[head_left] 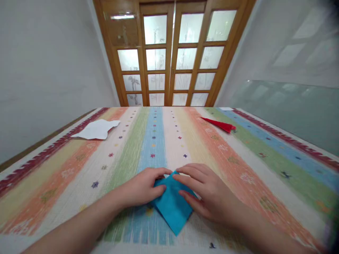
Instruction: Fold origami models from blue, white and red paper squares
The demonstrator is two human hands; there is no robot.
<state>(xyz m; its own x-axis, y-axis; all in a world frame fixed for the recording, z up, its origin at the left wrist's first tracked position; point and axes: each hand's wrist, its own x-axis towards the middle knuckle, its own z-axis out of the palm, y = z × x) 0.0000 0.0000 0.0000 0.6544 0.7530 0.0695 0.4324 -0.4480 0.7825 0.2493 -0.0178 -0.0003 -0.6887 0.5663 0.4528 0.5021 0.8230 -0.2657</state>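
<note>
A folded blue paper (172,208) lies near the front of a table covered by a striped, many-coloured cloth (127,151). My left hand (144,187) rests on the paper's left side, with its fingertips pinching the upper corner. My right hand (205,192) lies over the paper's right side, fingers pressing down on the fold near the same upper corner. Both hands touch the paper, which stays flat on the cloth. Its lower point sticks out toward me between my wrists.
A crumpled white paper (96,129) lies at the far left of the table. A folded red paper (219,124) lies at the far right. Behind the table stands a wooden door with frosted glass panes (172,56). Pale walls run along both sides.
</note>
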